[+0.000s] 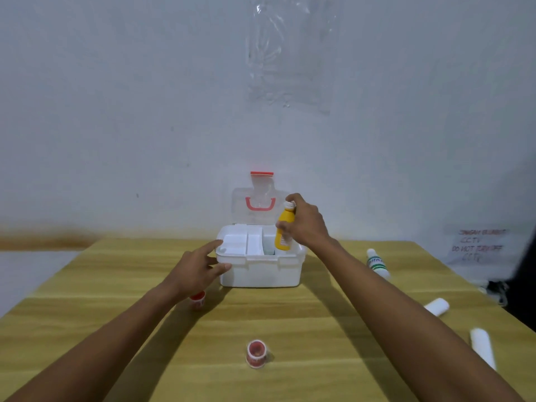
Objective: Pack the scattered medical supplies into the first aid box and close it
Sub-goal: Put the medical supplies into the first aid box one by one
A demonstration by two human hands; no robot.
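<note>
White first aid box (pixel 261 271) sits open at table centre, far half of the wooden table (pixel 304 329), clear lid (pixel 255 204) with red handle and red latch standing upright against the wall. Right hand (pixel 304 224) is clamped around a yellow bottle (pixel 284 230), fingers over its white cap, bottle upright with its base down in the box's right compartment. Left hand (pixel 200 268) rests on the box's left near corner, fingers spread, thumb against the front wall, holding nothing else. White packets fill the left and middle compartments; details too blurred to read. Loose on the table: red-and-white tape roll (pixel 256 353) near centre, second red-topped roll (pixel 197 298) partly hidden under the left wrist, white bottle with green label (pixel 377 264) lying right of the box, two white bandage rolls (pixel 437 306) (pixel 483 351) at the right edge. Handwritten paper sign (pixel 478 245) on the wall, far right.
</note>
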